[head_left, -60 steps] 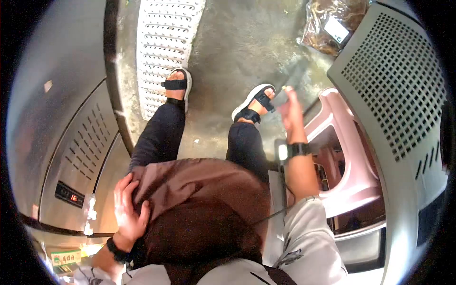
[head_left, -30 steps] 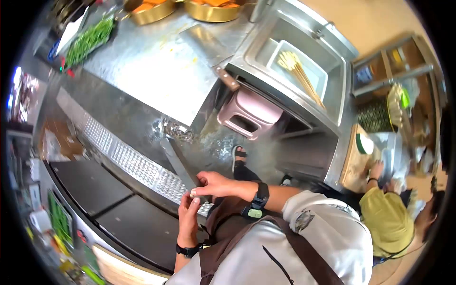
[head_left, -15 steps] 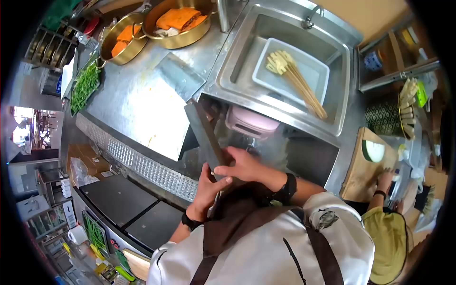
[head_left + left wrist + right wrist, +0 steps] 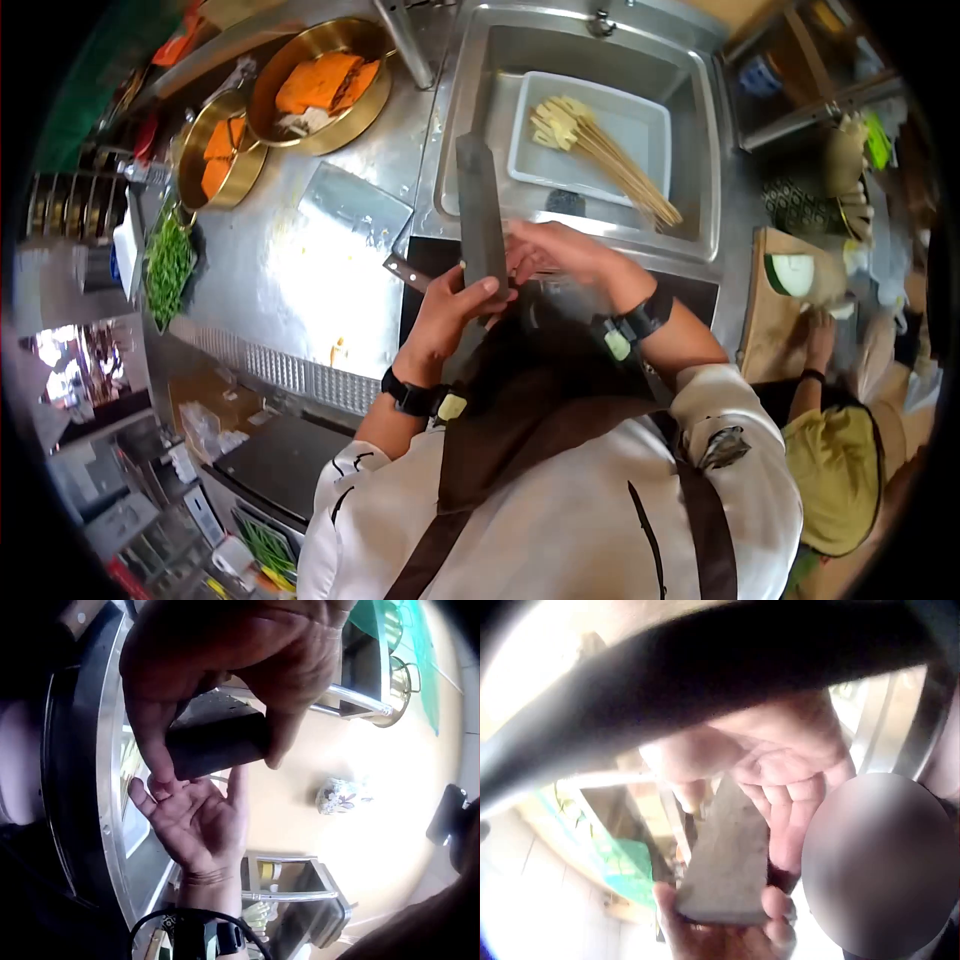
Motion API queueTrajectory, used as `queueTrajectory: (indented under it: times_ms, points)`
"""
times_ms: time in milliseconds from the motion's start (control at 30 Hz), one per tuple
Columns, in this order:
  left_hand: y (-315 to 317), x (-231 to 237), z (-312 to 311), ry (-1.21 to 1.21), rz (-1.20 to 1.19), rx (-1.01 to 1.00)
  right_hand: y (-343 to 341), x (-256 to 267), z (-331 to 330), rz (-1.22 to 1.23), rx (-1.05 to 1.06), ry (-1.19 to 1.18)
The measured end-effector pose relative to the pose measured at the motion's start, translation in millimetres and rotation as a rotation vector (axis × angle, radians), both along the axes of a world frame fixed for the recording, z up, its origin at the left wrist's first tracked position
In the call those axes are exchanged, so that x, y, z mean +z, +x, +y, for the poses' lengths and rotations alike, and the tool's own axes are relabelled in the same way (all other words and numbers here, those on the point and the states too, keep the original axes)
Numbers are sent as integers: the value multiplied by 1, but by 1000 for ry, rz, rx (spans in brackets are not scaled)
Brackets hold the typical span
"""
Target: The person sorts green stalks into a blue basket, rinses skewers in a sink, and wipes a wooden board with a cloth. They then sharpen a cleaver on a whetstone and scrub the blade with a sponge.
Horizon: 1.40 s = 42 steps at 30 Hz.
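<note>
**In front of the apron (image 4: 500, 430), the left hand (image 4: 447, 318) is gripping a long grey bar (image 4: 482, 215)**

Closest to the body, the left hand is pinching the near end of the bar, thumb on one long edge and fingers on the other. The right hand (image 4: 570, 252) is hovering close beside it with the palm bared and the fingers loosely extended, pinching nothing; whether a fingertip is touching the bar, I cannot tell. The bar itself is hanging in the air, pointing away from the chest, its far end overlapping the sink in the head view.

It is looking stiff and dense, probably stone-like and fairly heavy for its width. Held by one end, it is likely putting its weight out front, so a second hold under the middle would steady it. The dull faces should be giving decent grip when dry, less when wet, and a drop could chip it. The two long edges are offering the surest hold.

Beyond, a cleaver (image 4: 355, 208) is lying on the counter (image 4: 230, 280), its handle sticking over the edge. Farther on, the sink (image 4: 712, 170) is holding a white tub (image 4: 630, 130) of sticks (image 4: 625, 185), and a brass pot (image 4: 352, 128) is standing to the left.
</note>
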<state>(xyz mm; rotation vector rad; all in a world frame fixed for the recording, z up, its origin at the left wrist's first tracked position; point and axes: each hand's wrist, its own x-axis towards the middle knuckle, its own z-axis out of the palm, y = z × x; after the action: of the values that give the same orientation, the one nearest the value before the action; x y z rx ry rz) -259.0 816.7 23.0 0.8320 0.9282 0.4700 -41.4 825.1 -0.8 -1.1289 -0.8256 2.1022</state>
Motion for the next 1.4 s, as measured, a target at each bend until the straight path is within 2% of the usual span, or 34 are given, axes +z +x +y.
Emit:
queueTrajectory:
  times_ms: [33, 100, 167, 200, 267, 300, 367, 467, 600, 700, 767, 800, 867, 900, 967, 1000, 1067, 1100, 1167, 1200, 1267, 1367, 1400]
  points:
    - [2, -5, 8, -24, -43, -24, 11, -1, 5, -15, -17, -2]
    - [5, -12, 26, -36, -83, -55, 30, -14, 15, -259, -176, 66]
    - [9, -16, 43, -84, -97, -62, 53, -36, 30, -293, -404, -6]
    - [11, -19, 49, -132, -100, -64, 67, -50, 38, -289, -405, -8]
    - [18, -30, 61, -139, -97, -48, 86, -78, 59, -258, -508, -189]
    - [23, -35, 66, -179, -101, -38, 90, -86, 70, -254, -499, -184]
    - [31, -50, 77, -274, -111, -5, 96, -104, 89, -418, -536, -208]
    - [47, -55, 89, -420, -131, 133, 107, -156, 121, -387, -520, -273]
    - [68, -64, 107, -519, -253, 237, 114, -175, 139, -429, -548, -327]
    - [80, -87, 110, -582, -353, 264, 153, -274, 130, -415, -552, -378]
    - [88, -93, 111, -628, -360, 364, 172, -315, 124, -426, -559, -411]
    - [91, -95, 111, -661, -369, 444, 170, -313, 123, -429, -542, -417]
    - [97, -100, 113, -642, -344, 506, 155, -298, 122, -959, -505, -193]
    - [98, -100, 115, -698, -440, 594, 152, -299, 127, -956, -487, -189]
    - [97, -107, 116, -751, -542, 697, 146, -299, 135, -419, -652, -391]
    - [95, -118, 118, -837, -591, 744, 142, -278, 138, -422, -641, -387]
    - [98, -124, 125, -921, -658, 795, 127, -192, 146, 174, -397, -459]
    - [102, -121, 127, -923, -597, 808, 115, -158, 150, 164, -389, -462]
    - [104, -125, 128, -929, -542, 820, 89, -110, 153, 150, 49, -232]
    - [104, -129, 130, -906, -593, 755, 82, -105, 154, 142, 51, -230]
    - [105, -138, 133, -879, -654, 683, 76, -98, 156, -87, 92, -182]
    - [110, -134, 139, -929, -587, 648, 92, -104, 149, -182, -26, -214]
    - [113, -129, 141, -937, -470, 652, 100, -119, 143, -188, -23, -213]
